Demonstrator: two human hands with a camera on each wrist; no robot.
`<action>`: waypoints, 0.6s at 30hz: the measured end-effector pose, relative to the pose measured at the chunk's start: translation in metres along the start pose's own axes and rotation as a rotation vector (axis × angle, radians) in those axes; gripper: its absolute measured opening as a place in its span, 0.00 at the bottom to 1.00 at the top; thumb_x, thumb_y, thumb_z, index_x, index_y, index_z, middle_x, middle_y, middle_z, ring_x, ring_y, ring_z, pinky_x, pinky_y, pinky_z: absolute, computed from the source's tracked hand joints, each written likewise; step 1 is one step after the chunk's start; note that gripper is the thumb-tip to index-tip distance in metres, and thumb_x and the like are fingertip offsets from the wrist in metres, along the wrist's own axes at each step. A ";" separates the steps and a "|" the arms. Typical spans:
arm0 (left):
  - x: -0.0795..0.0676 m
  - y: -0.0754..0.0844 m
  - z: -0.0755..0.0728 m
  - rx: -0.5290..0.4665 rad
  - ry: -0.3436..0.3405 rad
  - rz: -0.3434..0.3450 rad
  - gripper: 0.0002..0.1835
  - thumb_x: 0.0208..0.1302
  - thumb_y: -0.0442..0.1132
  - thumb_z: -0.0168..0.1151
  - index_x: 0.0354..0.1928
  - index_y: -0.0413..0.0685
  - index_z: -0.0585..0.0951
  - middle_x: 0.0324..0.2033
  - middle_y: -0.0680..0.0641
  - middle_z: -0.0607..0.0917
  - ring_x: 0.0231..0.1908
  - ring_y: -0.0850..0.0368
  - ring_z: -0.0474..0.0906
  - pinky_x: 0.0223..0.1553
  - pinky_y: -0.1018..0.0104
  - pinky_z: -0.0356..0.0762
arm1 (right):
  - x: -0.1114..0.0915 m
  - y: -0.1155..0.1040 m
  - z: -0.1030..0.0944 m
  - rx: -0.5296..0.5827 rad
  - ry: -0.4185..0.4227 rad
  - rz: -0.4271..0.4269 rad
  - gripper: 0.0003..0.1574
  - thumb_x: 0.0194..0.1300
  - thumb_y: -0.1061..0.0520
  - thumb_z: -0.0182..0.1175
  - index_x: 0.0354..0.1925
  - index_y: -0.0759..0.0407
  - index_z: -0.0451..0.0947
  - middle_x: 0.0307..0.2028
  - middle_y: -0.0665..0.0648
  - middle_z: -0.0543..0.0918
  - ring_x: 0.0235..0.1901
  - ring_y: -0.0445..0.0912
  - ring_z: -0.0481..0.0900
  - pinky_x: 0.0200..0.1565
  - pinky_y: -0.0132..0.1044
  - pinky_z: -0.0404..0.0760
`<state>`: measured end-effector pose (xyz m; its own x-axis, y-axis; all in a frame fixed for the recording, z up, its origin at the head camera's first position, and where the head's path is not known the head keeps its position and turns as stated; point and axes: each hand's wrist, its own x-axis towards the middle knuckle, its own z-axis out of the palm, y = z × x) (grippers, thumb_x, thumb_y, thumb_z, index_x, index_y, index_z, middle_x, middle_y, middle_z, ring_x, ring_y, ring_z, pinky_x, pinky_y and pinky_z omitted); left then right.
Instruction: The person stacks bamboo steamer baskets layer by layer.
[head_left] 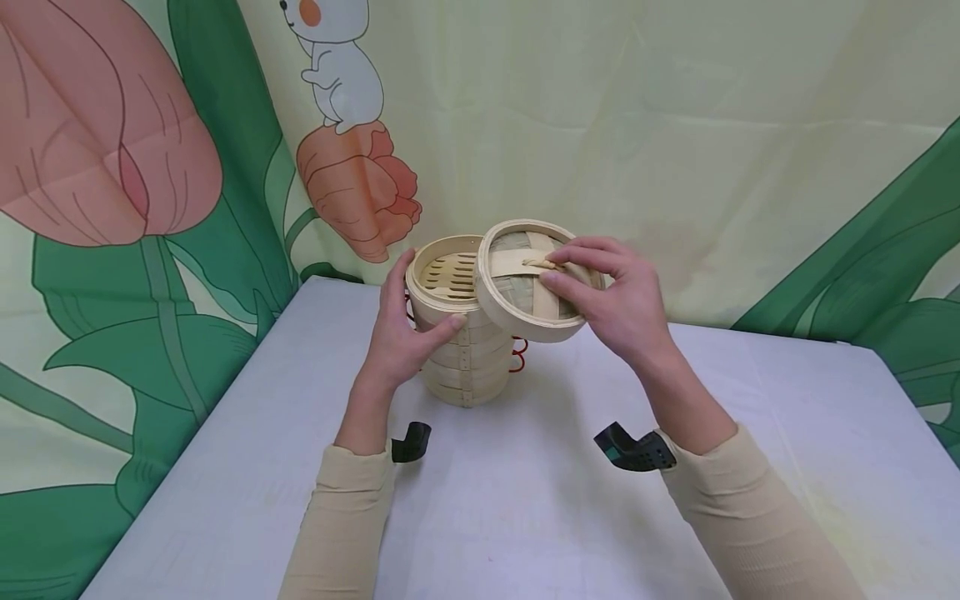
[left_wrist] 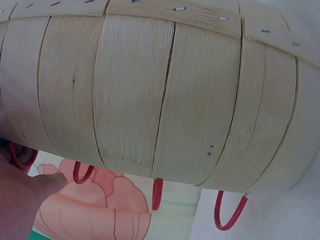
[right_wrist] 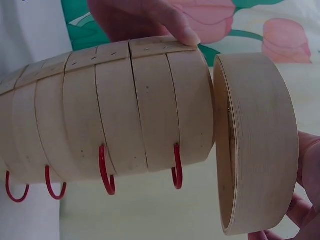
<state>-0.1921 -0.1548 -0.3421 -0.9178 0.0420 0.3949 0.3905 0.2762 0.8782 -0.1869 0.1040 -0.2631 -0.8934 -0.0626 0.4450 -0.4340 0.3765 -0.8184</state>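
A stack of round bamboo steamer baskets [head_left: 465, 358] stands on the table, its slatted inner floor [head_left: 442, 275] showing at the top. My left hand [head_left: 397, 333] grips the top basket from the left, thumb on the near side by the rim. Tilted beside the stack's upper right rim is the woven bamboo lid [head_left: 525, 287]; my right hand [head_left: 618, 292] pinches its small loop handle [head_left: 542, 263]. Red wire handles [left_wrist: 230, 212] stick out from the baskets' sides. In the right wrist view the lid [right_wrist: 260, 145] is seen edge-on, close to the stack's open end.
The table [head_left: 495, 500] has a white covering. Behind it hangs a cloth [head_left: 675, 167] printed with flowers, leaves and a white animal on a carrot. Black camera mounts [head_left: 636, 448] sit at both wrists.
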 end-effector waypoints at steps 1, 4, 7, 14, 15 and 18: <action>0.000 0.000 0.000 -0.002 0.000 -0.001 0.57 0.53 0.52 0.73 0.80 0.53 0.49 0.74 0.44 0.54 0.69 0.49 0.55 0.60 0.35 0.64 | 0.001 0.000 0.001 0.003 -0.002 -0.003 0.14 0.58 0.58 0.75 0.44 0.62 0.89 0.48 0.53 0.82 0.55 0.42 0.73 0.59 0.41 0.68; 0.000 0.001 0.000 -0.001 0.000 -0.005 0.57 0.53 0.52 0.73 0.80 0.53 0.49 0.74 0.44 0.54 0.69 0.49 0.55 0.61 0.35 0.64 | 0.003 -0.001 0.004 0.008 -0.009 -0.013 0.13 0.59 0.59 0.75 0.43 0.62 0.89 0.48 0.53 0.82 0.55 0.42 0.74 0.59 0.41 0.69; -0.001 0.001 0.000 0.003 0.002 -0.006 0.58 0.53 0.52 0.73 0.80 0.52 0.49 0.74 0.44 0.54 0.69 0.49 0.55 0.61 0.34 0.63 | 0.006 -0.002 0.007 0.007 -0.017 -0.015 0.13 0.59 0.59 0.75 0.43 0.62 0.89 0.47 0.54 0.82 0.54 0.43 0.74 0.59 0.41 0.69; 0.000 0.001 0.000 0.006 0.002 -0.009 0.58 0.52 0.53 0.73 0.80 0.52 0.49 0.73 0.44 0.55 0.69 0.49 0.56 0.61 0.34 0.63 | 0.014 -0.005 0.014 -0.004 -0.030 -0.034 0.13 0.59 0.59 0.75 0.42 0.62 0.89 0.47 0.55 0.83 0.53 0.44 0.75 0.59 0.42 0.70; 0.000 0.001 0.000 0.006 0.002 -0.009 0.58 0.52 0.53 0.73 0.80 0.52 0.49 0.73 0.44 0.55 0.69 0.49 0.56 0.61 0.34 0.63 | 0.016 -0.005 0.015 -0.006 -0.033 -0.034 0.13 0.59 0.59 0.75 0.42 0.62 0.89 0.47 0.55 0.83 0.53 0.44 0.75 0.59 0.42 0.70; 0.000 0.001 -0.001 0.006 0.003 -0.013 0.58 0.52 0.53 0.73 0.80 0.52 0.49 0.73 0.44 0.55 0.69 0.49 0.56 0.62 0.34 0.62 | 0.019 -0.008 0.019 -0.016 -0.043 -0.026 0.13 0.58 0.58 0.75 0.42 0.61 0.89 0.47 0.55 0.83 0.53 0.45 0.75 0.59 0.42 0.70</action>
<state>-0.1919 -0.1556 -0.3408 -0.9224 0.0358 0.3846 0.3785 0.2824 0.8815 -0.2029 0.0823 -0.2552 -0.8863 -0.1121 0.4494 -0.4553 0.3886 -0.8011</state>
